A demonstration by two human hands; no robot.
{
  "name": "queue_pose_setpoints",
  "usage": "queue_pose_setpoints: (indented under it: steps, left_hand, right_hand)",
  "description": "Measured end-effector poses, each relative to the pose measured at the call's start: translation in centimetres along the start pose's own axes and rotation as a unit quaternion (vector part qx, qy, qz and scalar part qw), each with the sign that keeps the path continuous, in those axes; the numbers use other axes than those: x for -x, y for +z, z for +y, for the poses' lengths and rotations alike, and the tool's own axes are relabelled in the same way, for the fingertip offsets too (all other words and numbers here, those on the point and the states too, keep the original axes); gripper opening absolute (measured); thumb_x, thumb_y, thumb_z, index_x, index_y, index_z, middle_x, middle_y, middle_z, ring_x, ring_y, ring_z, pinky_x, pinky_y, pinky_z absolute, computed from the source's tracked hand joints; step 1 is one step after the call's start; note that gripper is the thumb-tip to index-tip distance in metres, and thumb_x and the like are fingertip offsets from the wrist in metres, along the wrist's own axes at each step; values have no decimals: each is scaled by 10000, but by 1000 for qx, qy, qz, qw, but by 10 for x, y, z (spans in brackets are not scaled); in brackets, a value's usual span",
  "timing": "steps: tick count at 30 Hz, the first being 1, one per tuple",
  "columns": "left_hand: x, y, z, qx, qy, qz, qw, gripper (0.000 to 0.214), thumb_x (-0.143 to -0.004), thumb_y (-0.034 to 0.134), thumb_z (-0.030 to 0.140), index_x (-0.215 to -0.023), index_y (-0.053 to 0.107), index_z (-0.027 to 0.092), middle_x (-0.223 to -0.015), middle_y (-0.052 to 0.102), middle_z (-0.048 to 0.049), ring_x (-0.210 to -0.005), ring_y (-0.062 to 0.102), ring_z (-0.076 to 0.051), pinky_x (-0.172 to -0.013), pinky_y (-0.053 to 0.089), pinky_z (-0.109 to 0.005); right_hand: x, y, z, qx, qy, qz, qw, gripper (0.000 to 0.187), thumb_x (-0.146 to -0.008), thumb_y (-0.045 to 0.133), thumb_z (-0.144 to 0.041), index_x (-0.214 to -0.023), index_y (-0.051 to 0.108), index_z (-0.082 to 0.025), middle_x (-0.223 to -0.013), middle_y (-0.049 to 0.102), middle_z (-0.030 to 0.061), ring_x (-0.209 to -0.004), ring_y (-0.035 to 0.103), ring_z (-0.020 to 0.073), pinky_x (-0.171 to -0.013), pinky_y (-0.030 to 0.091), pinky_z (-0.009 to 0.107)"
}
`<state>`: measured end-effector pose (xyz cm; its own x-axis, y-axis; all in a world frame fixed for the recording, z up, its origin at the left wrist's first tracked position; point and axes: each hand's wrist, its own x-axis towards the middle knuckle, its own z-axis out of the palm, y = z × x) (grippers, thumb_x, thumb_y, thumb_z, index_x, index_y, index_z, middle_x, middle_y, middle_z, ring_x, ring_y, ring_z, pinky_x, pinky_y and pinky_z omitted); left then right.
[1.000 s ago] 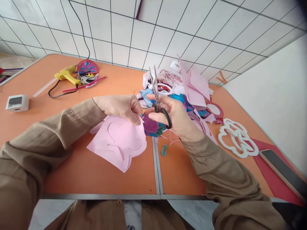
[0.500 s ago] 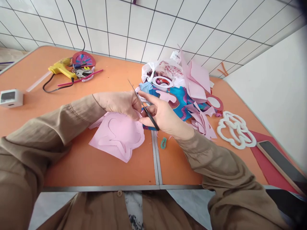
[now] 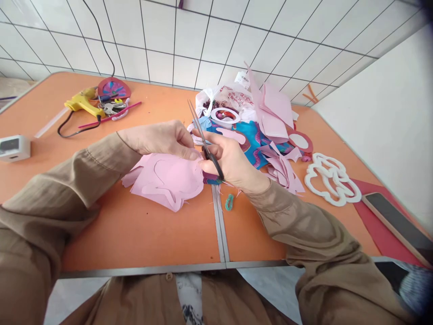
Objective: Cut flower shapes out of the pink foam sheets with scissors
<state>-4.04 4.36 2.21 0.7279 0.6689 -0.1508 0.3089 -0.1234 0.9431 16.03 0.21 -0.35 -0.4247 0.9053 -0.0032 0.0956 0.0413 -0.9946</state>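
Observation:
My left hand point(image 3: 165, 140) pinches the upper right edge of a pink felt sheet point(image 3: 169, 178), which hangs below it over the table. A curved flower-like outline shows on the sheet, and its lower corner comes to a point. My right hand point(image 3: 233, 160) is closed around the black handles of a pair of scissors point(image 3: 212, 163). The blades point up and away, a little apart, just right of my left fingertips. Part of the felt edge between my two hands is hidden by the fingers.
Behind my hands lie a blue patterned cloth point(image 3: 252, 149), a plastic bag point(image 3: 233, 97) and pink scraps point(image 3: 282, 171). White cloud-shaped cutouts point(image 3: 329, 180) and a phone point(image 3: 399, 221) lie right. A yellow glue gun point(image 3: 83, 103) and white box point(image 3: 15, 148) are left; a green clip point(image 3: 229, 202) lies near the seam.
The scissors have turned more upright and their blades have parted slightly. The felt's lower corner has risen, and my left hand has shifted slightly left.

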Motion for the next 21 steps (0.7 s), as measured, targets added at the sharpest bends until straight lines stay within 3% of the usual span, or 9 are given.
queue_pose_setpoints:
  steps: [3, 5, 7, 9, 10, 11, 14, 17, 21]
  left_hand:
    - [6, -15, 4, 98, -24, 22, 995, 501, -655, 798, 600, -570, 630, 136, -493, 526, -1, -469, 394, -81, -487, 310, -256]
    - [7, -22, 5, 215, -29, 50, 975, 707, -788, 523, 773, -653, 660, 92, -561, 603, -53, -595, 547, -150, -595, 403, -286]
    - [3, -23, 0, 309, -15, 90, 947, 812, -913, 257, 743, -758, 678, 66, -643, 652, -74, -728, 625, -199, -667, 439, -310]
    - [-6, -15, -10, 361, 37, 128, 923, 489, -955, 445, 532, -894, 700, 120, -774, 721, -39, -804, 640, -182, -741, 477, -315]
    - [-11, -8, -16, 356, 54, 132, 923, 303, -918, 566, 416, -972, 707, 154, -896, 750, -32, -889, 649, -190, -795, 492, -321]
    - [-16, 0, -23, 343, 71, 138, 926, 277, -841, 670, 412, -974, 718, 174, -933, 760, -40, -901, 660, -206, -773, 509, -313]
    - [-25, 29, -39, 311, 68, 121, 940, 464, -609, 875, 342, -1029, 731, 205, -1080, 751, -91, -1033, 669, -278, -838, 550, -370]
    - [-25, 54, -38, 291, 106, 118, 943, 559, -603, 884, 265, -1133, 706, 239, -1261, 685, -101, -1177, 618, -309, -938, 536, -420]
    - [-20, 71, -19, 322, 128, 162, 924, 607, -636, 871, 300, -1203, 669, 227, -1241, 694, -104, -1171, 624, -305, -946, 529, -418]
  right_hand:
    - [-4, -8, -2, -21, -32, 61, 997, 585, -582, 690, -120, -1150, 668, -259, -634, 531, -72, -580, 498, 105, -521, 412, 243]
    - [-9, -14, -2, -59, -55, 107, 991, 558, -581, 702, -139, -1126, 676, -255, -633, 525, -75, -550, 456, 90, -483, 385, 232]
    - [-15, -21, -3, -101, -68, 155, 980, 557, -579, 715, -164, -1128, 669, -243, -637, 528, -79, -526, 431, 80, -475, 385, 234]
    - [-20, -26, -2, -134, -80, 198, 968, 532, -572, 723, -183, -1099, 673, -237, -646, 533, -77, -530, 442, 81, -497, 411, 246]
    - [-23, -28, -2, -149, -87, 215, 961, 511, -566, 726, -189, -1073, 676, -236, -650, 533, -75, -538, 452, 84, -513, 422, 251]
    - [-25, -29, -1, -163, -93, 227, 956, 495, -561, 731, -195, -1052, 677, -235, -651, 531, -74, -547, 460, 86, -525, 427, 255]
    - [-28, -29, 2, -180, -83, 254, 947, 457, -567, 732, -221, -1018, 664, -231, -614, 511, -80, -543, 462, 96, -518, 412, 256]
    - [-30, -25, 7, -187, -82, 268, 941, 402, -575, 727, -242, -970, 656, -224, -583, 500, -88, -542, 461, 96, -528, 403, 252]
    - [-30, -19, 10, -208, -87, 279, 934, 373, -567, 752, -258, -919, 635, -213, -561, 486, -101, -525, 441, 78, -531, 384, 239]
